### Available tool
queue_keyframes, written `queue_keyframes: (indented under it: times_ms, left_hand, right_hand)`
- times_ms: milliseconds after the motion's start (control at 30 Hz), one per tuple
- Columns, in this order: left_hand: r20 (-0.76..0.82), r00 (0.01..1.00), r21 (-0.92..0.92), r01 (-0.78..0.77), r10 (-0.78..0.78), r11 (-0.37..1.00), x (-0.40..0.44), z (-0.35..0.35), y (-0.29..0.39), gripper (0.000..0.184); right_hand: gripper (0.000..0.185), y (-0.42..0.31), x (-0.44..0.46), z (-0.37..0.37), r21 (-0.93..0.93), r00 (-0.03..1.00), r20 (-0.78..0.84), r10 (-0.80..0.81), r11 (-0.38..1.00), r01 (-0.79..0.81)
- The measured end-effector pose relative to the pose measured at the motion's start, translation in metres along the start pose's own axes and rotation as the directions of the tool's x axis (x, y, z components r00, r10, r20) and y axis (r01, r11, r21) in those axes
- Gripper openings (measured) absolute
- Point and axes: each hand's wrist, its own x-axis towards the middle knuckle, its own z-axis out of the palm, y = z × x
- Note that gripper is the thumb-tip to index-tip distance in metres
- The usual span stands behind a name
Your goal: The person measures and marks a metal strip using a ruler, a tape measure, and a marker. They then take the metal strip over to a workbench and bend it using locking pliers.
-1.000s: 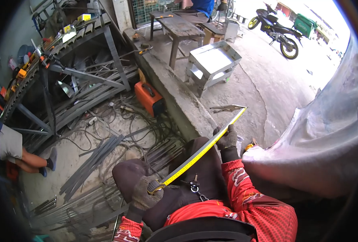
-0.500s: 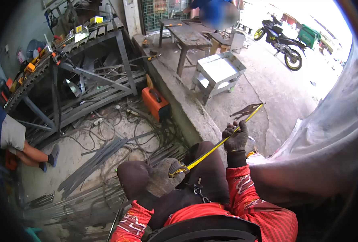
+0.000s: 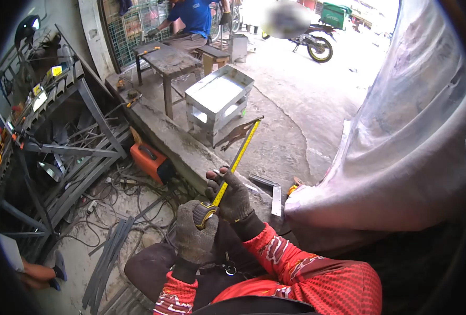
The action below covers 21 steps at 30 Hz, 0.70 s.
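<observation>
Yellow tape blade (image 3: pixel 242 152) is drawn out over the concrete floor (image 3: pixel 280 139).
Its case (image 3: pixel 205 215) is clenched in the left hand (image 3: pixel 193 236); near the case, the blade is grasped by the right hand (image 3: pixel 235 198).

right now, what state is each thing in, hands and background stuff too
Tape measure: blade pulled out
Left hand: gloved, closed around the tape case
Right hand: gloved, fingers curled by the blade, grip unclear
Metal square: lying flat
Orange machine: upright, power unclear
Metal bars: loosely piled
Motorcycle: parked upright
Wooden table: standing
Sheeting: hanging in folds
</observation>
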Motion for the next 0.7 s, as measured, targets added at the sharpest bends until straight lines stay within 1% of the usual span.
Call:
queue_keyframes:
  times_ms: [33,67,100,133,167,200,233,267,300,333,367,400,433,467,500,533,567,600,633,667,700]
  left_hand:
    - [-0.062,0.998,-0.031,0.011,-0.013,0.999,-0.001,0.004,-0.006,0.046]
    - [-0.066,0.998,-0.021,0.02,-0.021,1.0,-0.002,0.005,-0.014,0.046]
    - [-0.063,0.993,-0.154,0.085,-0.096,0.984,-0.003,0.004,-0.024,0.048]
    - [-0.052,0.983,-0.281,0.154,-0.175,0.947,-0.006,0.001,-0.035,0.051]
    - [-0.083,0.99,-0.216,0.094,-0.114,0.972,-0.009,-0.004,-0.045,0.05]
    - [-0.1,0.986,-0.195,0.114,-0.135,0.974,-0.007,-0.011,-0.042,0.05]
    - [-0.127,0.99,-0.078,0.057,-0.067,0.995,-0.001,-0.019,-0.032,0.042]
    - [-0.142,0.99,0.049,0.007,0.0,0.999,0.003,-0.027,-0.028,0.034]
    - [-0.129,0.988,-0.084,0.078,-0.089,0.993,0.004,-0.03,-0.035,0.036]
    - [-0.155,0.98,-0.058,0.116,-0.124,0.991,0.009,-0.037,-0.035,0.036]
    - [-0.134,0.978,-0.084,0.151,-0.162,0.985,0.017,-0.045,-0.032,0.039]
    - [-0.112,0.976,-0.113,0.176,-0.188,0.978,0.02,-0.051,-0.031,0.042]
    - [-0.117,0.955,-0.206,0.244,-0.272,0.948,0.022,-0.051,-0.039,0.038]
    - [-0.135,0.946,-0.186,0.268,-0.294,0.945,0.021,-0.049,-0.046,0.038]
    - [-0.137,0.942,-0.228,0.27,-0.305,0.935,0.02,-0.044,-0.054,0.038]
    - [-0.132,0.94,-0.273,0.27,-0.314,0.924,0.021,-0.04,-0.06,0.038]
    - [-0.142,0.946,-0.148,0.271,-0.292,0.951,0.021,-0.036,-0.065,0.039]
    - [-0.132,0.941,-0.141,0.293,-0.311,0.946,0.022,-0.033,-0.066,0.039]
    - [-0.154,0.945,-0.058,0.281,-0.287,0.958,0.023,-0.031,-0.067,0.04]
    - [-0.171,0.952,0.025,0.264,-0.256,0.964,0.024,-0.028,-0.069,0.041]
    - [-0.182,0.945,0.019,0.278,-0.27,0.96,0.025,-0.022,-0.08,0.042]
  right_hand:
    - [0.024,0.004,0.002,-0.002,0.022,0.999,-0.028,0.025,0.999,-0.025]
    - [0.025,0.009,0.006,-0.004,0.045,0.997,-0.056,0.054,0.998,-0.051]
    - [0.03,0.014,0.007,-0.001,0.044,0.997,-0.055,0.061,0.997,-0.059]
    - [0.03,0.02,0.006,0.006,0.056,0.995,-0.066,0.082,0.995,-0.078]
    - [0.032,0.027,0.007,0.014,0.029,0.993,-0.082,0.08,0.997,-0.078]
    - [0.034,0.034,0.011,0.019,0.002,0.992,-0.098,0.085,0.996,-0.085]
    - [0.036,0.041,0.019,0.015,-0.027,0.992,-0.069,0.102,0.994,-0.104]
    - [0.035,0.049,0.028,0.012,0.01,0.992,0.005,0.125,0.992,-0.125]
    - [0.036,0.056,0.037,0.011,0.001,0.988,0.008,0.156,0.988,-0.156]
    - [0.036,0.062,0.046,0.011,-0.009,0.982,0.012,0.191,0.982,-0.191]
    - [0.038,0.07,0.056,0.011,0.034,0.97,0.058,0.235,0.971,-0.238]
    - [0.039,0.075,0.064,0.01,-0.02,0.965,0.013,0.262,0.965,-0.262]
    - [0.038,0.079,0.072,0.01,-0.045,0.958,0.014,0.287,0.957,-0.286]
    - [0.038,0.084,0.078,0.008,-0.069,0.951,0.015,0.308,0.949,-0.307]
    - [0.038,0.086,0.082,0.006,-0.024,0.935,0.055,0.35,0.937,-0.349]
    - [0.036,0.087,0.084,0.009,-0.058,0.929,-0.017,0.37,0.927,-0.37]
    - [0.033,0.09,0.089,0.002,-0.039,0.915,-0.037,0.402,0.914,-0.403]
    - [0.029,0.091,0.092,-0.009,-0.019,0.901,-0.061,0.43,0.902,-0.432]
    - [0.029,0.092,0.096,-0.022,-0.006,0.899,-0.081,0.431,0.901,-0.433]
    - [0.024,0.092,0.1,-0.035,0.032,0.886,-0.003,0.464,0.886,-0.464]
    - [0.02,0.09,0.102,-0.04,0.064,0.87,0.079,0.487,0.868,-0.492]
